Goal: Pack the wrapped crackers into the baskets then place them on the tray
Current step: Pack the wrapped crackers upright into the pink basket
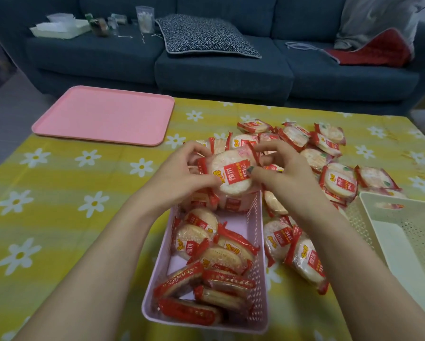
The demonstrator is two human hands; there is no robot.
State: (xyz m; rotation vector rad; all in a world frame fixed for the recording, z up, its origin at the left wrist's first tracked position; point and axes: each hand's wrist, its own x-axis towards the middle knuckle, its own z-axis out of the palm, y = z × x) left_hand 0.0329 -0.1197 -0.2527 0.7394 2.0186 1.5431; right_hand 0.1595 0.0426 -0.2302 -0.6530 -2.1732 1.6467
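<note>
A wrapped cracker (231,174), round and white in clear film with red ends, is held upright over the far end of the pink basket (259,286). My left hand (182,178) grips its left side and my right hand (284,173) pinches its right side. Inside the pink basket lie several wrapped crackers (216,264). A loose pile of wrapped crackers (324,153) covers the table to the right and behind my hands. An empty cream basket (401,230) stands at the right edge. The pink tray (103,116) lies bare at the far left.
The table wears a yellow cloth (59,193) with white daisies. Behind it stands a dark blue sofa (219,67) with a patterned cushion (206,35), a red cloth (379,50) and small containers (123,23) on its seats.
</note>
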